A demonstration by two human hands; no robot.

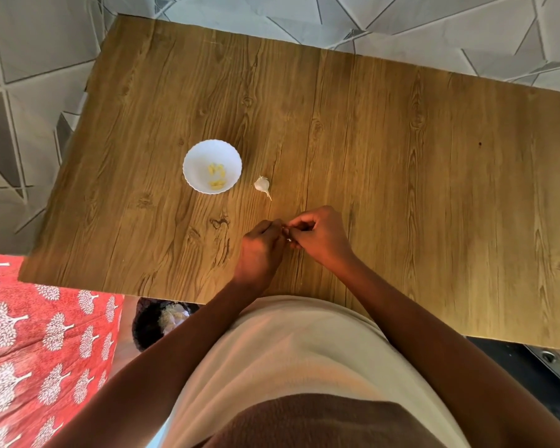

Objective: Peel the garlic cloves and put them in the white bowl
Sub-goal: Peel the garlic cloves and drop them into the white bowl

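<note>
- My left hand [260, 245] and right hand [317, 236] meet over the table [401, 156], fingertips pinching a small garlic clove [286, 233] between them, mostly hidden; I judge I'm stripping its skin
- White bowl [212, 166] sits near, ahead and left, several peeled cloves [216, 176] inside, within easy reach for dropping
- Rest of the garlic bulb [262, 185] lies just beside the bowl, ready for the next clove
- Dark bin [157, 324] below the table edge, likely for skins
</note>
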